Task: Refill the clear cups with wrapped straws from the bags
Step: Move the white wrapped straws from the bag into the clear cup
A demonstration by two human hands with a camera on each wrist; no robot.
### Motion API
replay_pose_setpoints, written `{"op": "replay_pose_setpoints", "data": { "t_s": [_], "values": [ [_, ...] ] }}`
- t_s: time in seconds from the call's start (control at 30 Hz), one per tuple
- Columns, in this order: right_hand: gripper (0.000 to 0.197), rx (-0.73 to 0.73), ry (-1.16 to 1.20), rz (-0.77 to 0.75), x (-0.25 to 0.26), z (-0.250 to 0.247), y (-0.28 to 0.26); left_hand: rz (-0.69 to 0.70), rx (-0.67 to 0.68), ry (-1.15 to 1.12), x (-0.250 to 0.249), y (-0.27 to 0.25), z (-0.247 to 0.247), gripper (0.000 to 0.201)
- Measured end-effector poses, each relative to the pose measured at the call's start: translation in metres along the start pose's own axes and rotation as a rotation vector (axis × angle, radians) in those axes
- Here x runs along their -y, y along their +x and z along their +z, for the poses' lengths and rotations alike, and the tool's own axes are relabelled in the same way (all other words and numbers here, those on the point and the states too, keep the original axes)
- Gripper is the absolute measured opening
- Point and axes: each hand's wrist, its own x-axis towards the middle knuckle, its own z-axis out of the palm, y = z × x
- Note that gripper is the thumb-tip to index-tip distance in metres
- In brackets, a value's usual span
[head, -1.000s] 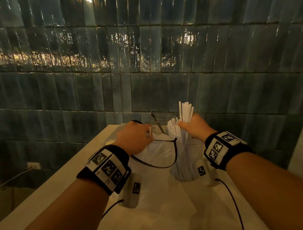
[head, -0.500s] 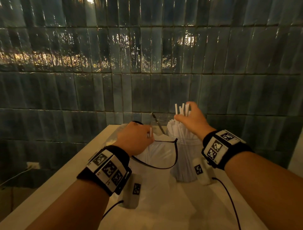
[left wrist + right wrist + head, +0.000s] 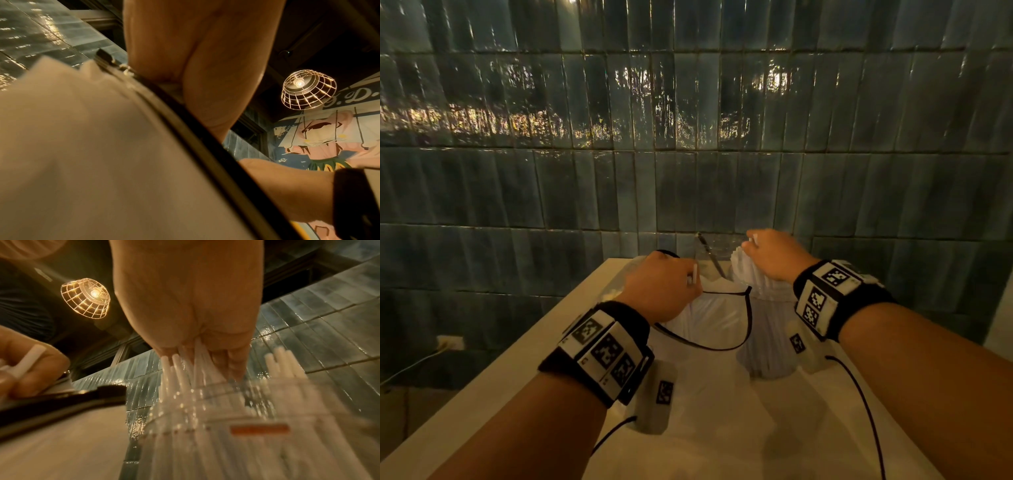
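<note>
Fingers (image 3: 232, 363) of the right hand (image 3: 774, 255) are curled down onto the straws (image 3: 180, 369), grasping a bunch of white tips right at the mouth of the cup (image 3: 767, 346). That clear cup stands upright on the counter (image 3: 715, 428), packed with wrapped straws fanning out above its rim. The left hand (image 3: 661, 287) sits just beside it, fingers clenched around a single straw (image 3: 693, 274) and around the top of the bag (image 3: 709, 322), a pale bag with a black strip looping round its mouth. Bag and cup stand touching, side by side, near the counter's far end. Behind them a dark thin tool (image 3: 710, 255) leans against the tiled wall (image 3: 688, 137). From the wrist views, a wire-cage lamp (image 3: 309, 89) glows overhead and a painted mural (image 3: 329, 138) fills the far wall.
</note>
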Motion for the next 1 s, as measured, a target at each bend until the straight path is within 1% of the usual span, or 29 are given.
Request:
{"op": "replay_pose_setpoints", "data": {
  "t_s": [0.07,0.13,0.17,0.2,0.23,0.3,0.33,0.37,0.4,0.43,0.47,0.5,0.53,0.6,0.67,0.7,0.73,0.8,0.87,0.93,1.0],
  "values": [
    [0.051,0.117,-0.036,0.030,-0.004,0.007,-0.006,-0.008,-0.027,-0.004,0.000,0.000,0.001,0.027],
    [0.059,0.174,0.046,0.046,-0.007,0.010,-0.010,-0.008,-0.035,-0.009,0.000,0.001,0.001,0.026],
    [0.058,0.176,0.115,0.048,-0.007,0.009,-0.011,-0.006,-0.036,-0.014,0.000,0.001,0.002,0.026],
    [0.054,0.154,0.197,0.049,-0.006,0.008,-0.012,-0.003,-0.035,-0.019,0.000,0.002,0.002,0.026],
    [0.048,0.097,0.279,0.050,-0.006,0.008,-0.013,0.003,-0.035,-0.022,0.001,0.002,0.002,0.026],
    [0.040,-0.100,0.354,0.016,-0.006,0.008,-0.013,0.008,-0.035,-0.027,0.002,0.002,0.003,0.025],
    [0.041,-0.187,0.335,-0.036,-0.005,0.008,-0.014,0.007,-0.036,-0.029,0.002,0.002,0.003,0.025],
    [0.042,-0.237,0.289,-0.108,-0.004,0.009,-0.014,0.004,-0.037,-0.030,0.002,0.002,0.003,0.026],
    [0.042,-0.250,0.203,-0.181,-0.003,0.011,-0.015,0.001,-0.038,-0.031,0.002,0.002,0.003,0.026],
    [0.043,-0.231,0.076,-0.232,-0.002,0.014,-0.015,0.001,-0.039,-0.029,0.002,0.003,0.003,0.026],
    [0.044,-0.194,-0.071,-0.250,-0.002,0.018,-0.015,0.005,-0.040,-0.026,0.002,0.003,0.003,0.026],
    [0.047,-0.141,-0.200,-0.225,-0.004,0.022,-0.014,0.011,-0.041,-0.023,0.003,0.002,0.003,0.026],
    [0.049,-0.077,-0.287,-0.169,-0.008,0.025,-0.014,0.017,-0.043,-0.020,0.003,0.002,0.003,0.027],
    [0.048,0.039,-0.365,-0.070,-0.017,0.026,-0.012,0.024,-0.045,-0.014,0.003,0.002,0.003,0.027],
    [0.043,0.132,-0.375,-0.035,-0.024,0.021,-0.006,0.032,-0.048,-0.002,0.004,0.003,0.003,0.027],
    [0.043,0.153,-0.326,-0.009,-0.026,0.019,-0.004,0.037,-0.044,0.006,0.004,0.002,0.003,0.028],
    [0.045,0.143,-0.279,0.027,-0.029,0.018,-0.002,0.039,-0.037,0.011,0.004,0.002,0.003,0.028],
    [0.050,0.044,-0.280,0.093,-0.035,0.024,-0.001,0.031,-0.027,0.012,0.003,0.002,0.002,0.028],
    [0.053,-0.070,-0.345,0.110,-0.040,0.031,-0.005,0.020,-0.027,0.008,0.002,0.001,0.001,0.028],
    [0.048,-0.125,-0.292,0.054,-0.042,0.035,-0.008,0.014,-0.028,-0.017,0.001,-0.001,0.000,0.026],
    [0.043,-0.131,-0.146,-0.024,-0.040,0.034,-0.010,0.017,-0.025,-0.035,0.000,-0.003,-0.002,0.022]
  ]
}}
